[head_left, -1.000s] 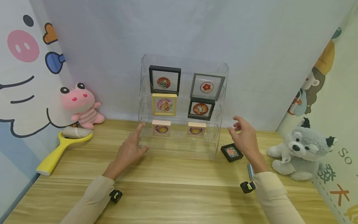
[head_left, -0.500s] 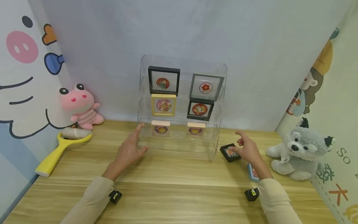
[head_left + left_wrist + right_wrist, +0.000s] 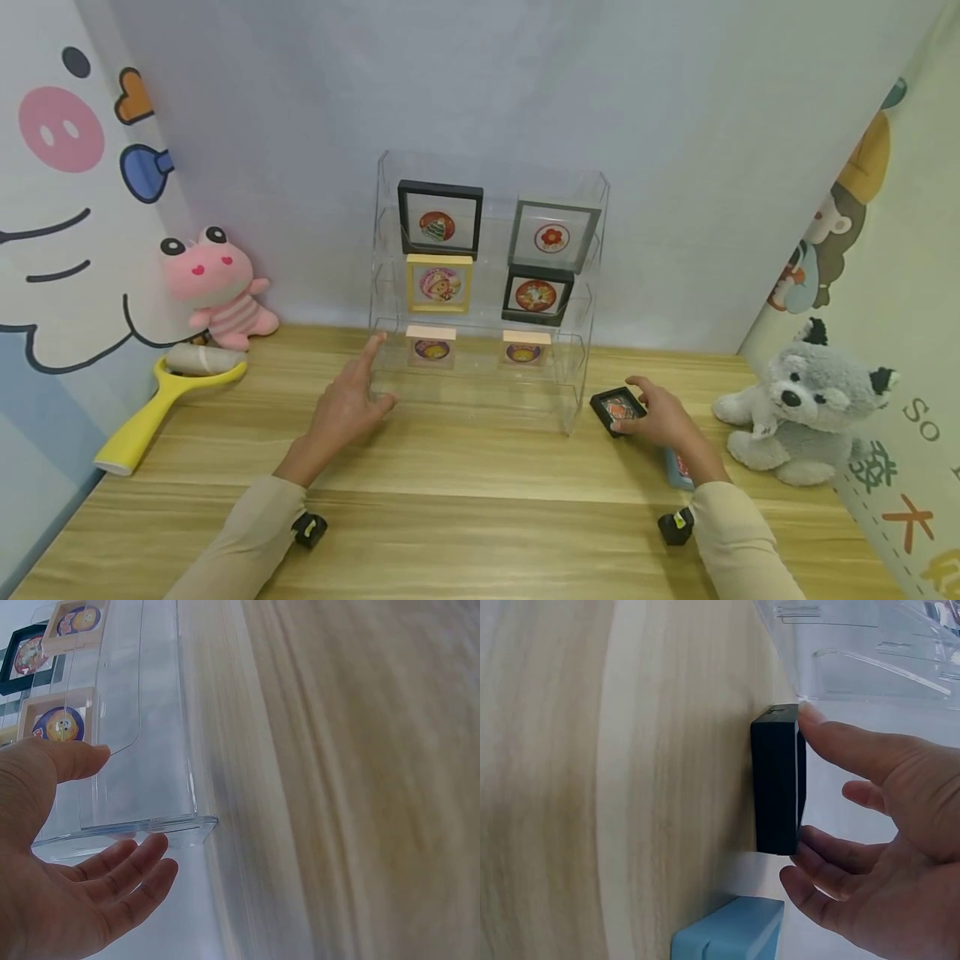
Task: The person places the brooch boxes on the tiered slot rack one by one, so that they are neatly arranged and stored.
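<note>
A clear acrylic tiered rack (image 3: pixel 480 387) stands on the wooden table against the back wall, with several small display frames on its steps. My left hand (image 3: pixel 345 412) is at the rack's left end, thumb spread from the fingers. In the left wrist view, the thumb (image 3: pixel 79 759) lies over the rack's front side and the other fingers are by its end panel. Flat on the table right of the rack is a small black display frame (image 3: pixel 618 408) with a red picture. My right hand (image 3: pixel 663 421) spans it, thumb at one corner and fingertips at the opposite edge.
A blue frame (image 3: pixel 678 471) lies partly under my right wrist. The grey plush dog (image 3: pixel 806 408) sits at the right. At the left are a pink plush toy (image 3: pixel 217 287) and a yellow-handled lint roller (image 3: pixel 161 408).
My right hand has come down from above the table onto the small black display frame. That frame has stayed in place. My left hand has kept its position at the rack.
</note>
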Demonstrator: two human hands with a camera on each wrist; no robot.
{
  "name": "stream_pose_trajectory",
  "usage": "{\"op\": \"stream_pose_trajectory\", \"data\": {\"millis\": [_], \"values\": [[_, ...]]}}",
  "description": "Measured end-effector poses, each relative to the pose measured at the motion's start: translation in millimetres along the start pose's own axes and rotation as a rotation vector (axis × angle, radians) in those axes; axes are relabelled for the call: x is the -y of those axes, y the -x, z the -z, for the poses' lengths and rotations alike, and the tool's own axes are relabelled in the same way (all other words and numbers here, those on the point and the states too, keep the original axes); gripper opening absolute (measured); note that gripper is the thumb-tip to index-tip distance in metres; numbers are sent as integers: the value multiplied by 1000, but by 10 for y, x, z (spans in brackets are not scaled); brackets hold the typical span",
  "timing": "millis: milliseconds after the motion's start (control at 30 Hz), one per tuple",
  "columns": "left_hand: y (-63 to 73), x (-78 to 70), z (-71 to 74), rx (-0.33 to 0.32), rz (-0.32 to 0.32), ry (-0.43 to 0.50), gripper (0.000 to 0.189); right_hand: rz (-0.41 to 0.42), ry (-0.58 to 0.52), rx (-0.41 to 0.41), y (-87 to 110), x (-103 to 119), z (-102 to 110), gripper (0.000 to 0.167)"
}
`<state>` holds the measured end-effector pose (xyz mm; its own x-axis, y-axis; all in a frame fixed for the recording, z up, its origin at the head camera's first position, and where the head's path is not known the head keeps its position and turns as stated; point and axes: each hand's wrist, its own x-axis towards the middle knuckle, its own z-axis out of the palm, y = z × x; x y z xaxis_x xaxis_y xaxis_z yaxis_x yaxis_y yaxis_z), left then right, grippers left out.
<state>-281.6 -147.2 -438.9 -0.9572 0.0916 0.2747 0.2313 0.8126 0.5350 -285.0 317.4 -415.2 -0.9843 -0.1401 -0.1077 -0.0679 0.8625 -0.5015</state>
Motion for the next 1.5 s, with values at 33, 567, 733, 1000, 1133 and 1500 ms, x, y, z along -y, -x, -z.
{"op": "stream_pose_trajectory", "data": {"millis": [33,567,733,1000,1133,1500], "values": [[1,0,-1,5,4,1,97,-7,0,6,-1,-4,-8,86],[-7,-3,4,-4,11,-3,97,-73,-24,44,-25,-36,-59,87],[-5,-4,-1,-9,4,-9,97,-106,-29,30,-27,-16,-52,88],[3,-13,-1,-13,-5,-3,96,-92,-12,10,-43,-10,-59,90],[8,-14,0,-15,-9,1,97,-38,2,-24,-53,23,-71,92],[2,-1,-9,-10,-5,0,97,-26,1,-63,-51,22,-110,91]]}}
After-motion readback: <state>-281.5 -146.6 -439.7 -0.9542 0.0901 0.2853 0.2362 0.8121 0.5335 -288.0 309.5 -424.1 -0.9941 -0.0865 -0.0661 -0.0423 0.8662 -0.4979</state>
